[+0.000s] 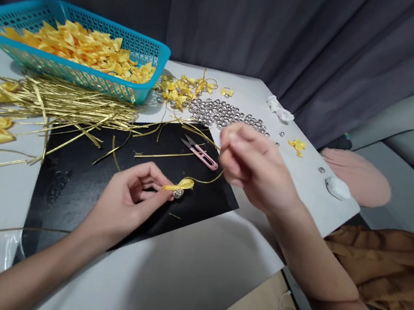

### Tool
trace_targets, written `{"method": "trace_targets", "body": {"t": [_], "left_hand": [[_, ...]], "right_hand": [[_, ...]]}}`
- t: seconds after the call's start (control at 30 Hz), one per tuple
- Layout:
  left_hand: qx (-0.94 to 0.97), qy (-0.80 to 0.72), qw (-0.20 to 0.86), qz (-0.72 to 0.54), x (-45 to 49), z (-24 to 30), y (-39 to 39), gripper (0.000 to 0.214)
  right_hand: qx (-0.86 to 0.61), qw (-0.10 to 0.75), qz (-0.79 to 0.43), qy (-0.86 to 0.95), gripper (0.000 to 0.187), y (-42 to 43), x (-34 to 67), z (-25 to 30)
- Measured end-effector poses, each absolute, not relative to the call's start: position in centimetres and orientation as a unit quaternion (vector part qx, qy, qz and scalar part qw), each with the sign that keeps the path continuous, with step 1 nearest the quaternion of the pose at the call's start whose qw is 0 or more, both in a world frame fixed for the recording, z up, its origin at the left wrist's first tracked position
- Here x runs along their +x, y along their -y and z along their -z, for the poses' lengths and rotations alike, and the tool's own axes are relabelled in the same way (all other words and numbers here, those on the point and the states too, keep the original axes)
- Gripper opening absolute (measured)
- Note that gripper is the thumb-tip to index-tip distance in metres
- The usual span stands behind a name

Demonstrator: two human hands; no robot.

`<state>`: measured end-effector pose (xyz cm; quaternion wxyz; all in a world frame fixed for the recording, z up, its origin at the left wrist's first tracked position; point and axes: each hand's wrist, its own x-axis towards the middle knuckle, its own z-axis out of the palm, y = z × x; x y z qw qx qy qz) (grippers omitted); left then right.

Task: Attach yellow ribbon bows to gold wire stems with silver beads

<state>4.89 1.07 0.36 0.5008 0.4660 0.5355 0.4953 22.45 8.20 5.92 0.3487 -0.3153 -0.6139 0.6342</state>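
Note:
My left hand [132, 196] pinches a small yellow ribbon bow [181, 185] with a silver bell [178, 192] under it, just above the black mat [79, 181]. A thin gold cord [208, 180] runs from the bow up to my right hand [255, 165], whose fingers are pinched on the cord's end and blurred by motion. Pink thread snips [200, 153] lie on the mat between the two hands.
A blue basket [138, 93] of yellow ribbon pieces stands at the back left. Loose gold cords [68, 105] and finished bows lie on the left. Several silver bells [224, 114] are heaped behind the mat. The white table's edge [279, 265] runs close on the right.

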Motion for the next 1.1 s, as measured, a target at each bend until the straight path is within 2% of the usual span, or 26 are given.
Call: {"method": "trace_targets", "body": {"t": [0.1,0.2,0.57,1.1], "left_hand": [[0.409,-0.527,0.536,-0.518,4.7,-0.6,-1.4,0.013],[0.380,-0.509,0.560,-0.531,4.4,-0.4,-1.4,0.013],[0.346,-0.485,0.592,-0.543,4.1,-0.2,-1.3,0.015],[0.369,-0.496,0.581,-0.529,3.9,0.1,-1.4,0.011]], "right_hand": [[-0.332,0.242,-0.696,0.589,0.024,-7.2,21.6,-5.3],[-0.371,0.209,-0.727,0.539,0.027,-6.4,21.0,-4.9],[-0.473,0.222,-0.680,0.514,0.031,-5.6,19.9,-3.7],[-0.510,0.275,-0.568,0.584,0.038,-5.4,19.6,-3.5]]}}
